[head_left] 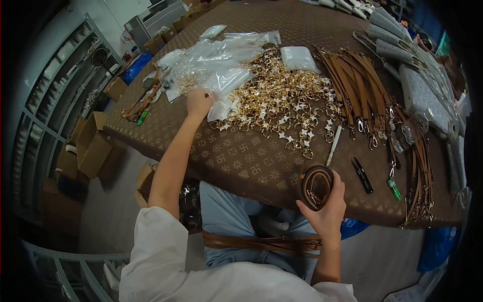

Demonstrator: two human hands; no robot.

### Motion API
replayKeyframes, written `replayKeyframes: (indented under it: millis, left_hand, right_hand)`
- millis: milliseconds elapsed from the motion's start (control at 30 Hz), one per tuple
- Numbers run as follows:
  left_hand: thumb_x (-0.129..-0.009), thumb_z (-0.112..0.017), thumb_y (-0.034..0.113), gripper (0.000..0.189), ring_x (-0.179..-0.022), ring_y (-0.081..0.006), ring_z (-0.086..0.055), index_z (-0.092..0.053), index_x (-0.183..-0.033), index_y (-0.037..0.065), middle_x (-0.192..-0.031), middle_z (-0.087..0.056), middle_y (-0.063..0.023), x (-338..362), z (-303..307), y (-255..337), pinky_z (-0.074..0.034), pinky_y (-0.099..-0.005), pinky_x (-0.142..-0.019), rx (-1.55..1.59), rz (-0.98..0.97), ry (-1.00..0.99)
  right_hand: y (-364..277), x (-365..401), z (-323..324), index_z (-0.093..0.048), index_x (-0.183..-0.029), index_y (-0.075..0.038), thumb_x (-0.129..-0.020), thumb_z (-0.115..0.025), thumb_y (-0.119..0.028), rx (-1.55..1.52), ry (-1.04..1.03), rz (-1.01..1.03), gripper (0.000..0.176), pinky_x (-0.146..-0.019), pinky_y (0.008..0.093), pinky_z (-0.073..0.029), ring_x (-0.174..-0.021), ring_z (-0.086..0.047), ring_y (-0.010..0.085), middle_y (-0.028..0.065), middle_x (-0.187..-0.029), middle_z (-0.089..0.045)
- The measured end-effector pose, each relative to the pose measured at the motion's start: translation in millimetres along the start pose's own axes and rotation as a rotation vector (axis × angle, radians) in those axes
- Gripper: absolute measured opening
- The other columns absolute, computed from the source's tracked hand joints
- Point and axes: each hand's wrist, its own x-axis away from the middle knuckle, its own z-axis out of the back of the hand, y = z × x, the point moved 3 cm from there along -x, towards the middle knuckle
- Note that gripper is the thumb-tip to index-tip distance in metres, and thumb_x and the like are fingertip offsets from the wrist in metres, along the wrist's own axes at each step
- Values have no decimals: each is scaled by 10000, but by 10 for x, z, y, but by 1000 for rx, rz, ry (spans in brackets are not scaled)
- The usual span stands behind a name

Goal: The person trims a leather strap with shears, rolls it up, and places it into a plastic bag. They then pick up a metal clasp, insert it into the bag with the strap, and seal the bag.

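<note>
My right hand point(327, 209) is closed round a coiled strap point(317, 187), dark outside and brown inside, at the table's front edge. Farther left, my left hand point(199, 103) reaches to the clear plastic bags point(229, 80), its fingers bent at their edge; what it pinches, if anything, is too small to tell. Beside it, to the right, spreads a pile of gold chains point(282, 100) with white flower-shaped pieces. A white pen-like tool point(334, 146) points toward the coil. Several brown straps point(284, 243) lie across my lap.
On the brown patterned table point(236, 166), brown straps with metal clasps point(359, 85) lie right of the chains. Black snips point(361, 175) and a green lighter point(394, 190) are near the right front. Grey bags point(422, 90) line the right edge. Cardboard boxes point(94, 146) and shelves point(50, 95) stand left.
</note>
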Motion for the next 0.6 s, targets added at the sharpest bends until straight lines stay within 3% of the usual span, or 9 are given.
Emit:
replayKeyframes:
  millis: [67, 100, 167, 300, 367, 600]
  left_hand:
    - [-741, -601, 160, 190, -689, -267, -600, -679, -885, 64, -740, -607, -163, 111, 133, 79, -453, -361, -589, -50, -180, 183]
    - [-741, -601, 160, 190, -689, -267, -600, -679, -885, 64, -740, -607, -163, 121, 156, 102, -453, -361, -589, -51, -176, 182]
    - [-737, -595, 171, 167, -714, -375, -574, -637, -773, 14, -712, -589, -212, 142, 240, 185, -444, -436, -641, 286, -380, 319]
    - [-751, -581, 157, 158, -720, -364, -576, -634, -809, 21, -754, -603, -197, 87, 124, 255, -444, -439, -645, 269, -360, 158]
    - [-753, -593, 176, 176, -726, -360, -580, -642, -833, 28, -782, -611, -195, 56, 66, 350, -450, -432, -646, 72, -405, 69]
    - [-731, -620, 212, 196, -649, -369, -581, -663, -722, 21, -694, -600, -203, 79, 383, 341, -462, -435, -607, -107, -310, 257]
  right_hand:
    - [6, 9, 5, -343, -1243, 11, -539, -818, -220, -5, -6, 5, 880, -707, 364, -492, -874, -566, 330, 170, -1027, -482]
    - [3, 7, 10, -343, -1244, 11, -540, -817, -223, 3, -4, 21, 880, -704, 365, -492, -876, -565, 330, 170, -1027, -482]
    - [-1, 11, 6, -343, -1244, 10, -541, -816, -225, 7, 0, 38, 879, -702, 367, -492, -878, -565, 329, 170, -1028, -482]
    - [-10, 17, -2, -334, -1256, 1, -539, -806, -197, 20, -16, -4, 881, -737, 363, -488, -907, -565, 320, 163, -1043, -484]
    - [-11, 11, 4, -325, -1267, -8, -535, -798, -157, 26, -21, -43, 884, -773, 356, -483, -933, -565, 309, 155, -1051, -486]
    - [0, 25, 14, -332, -1264, -12, -533, -804, -166, 44, -26, -26, 884, -774, 355, -482, -934, -564, 313, 156, -1053, -486]
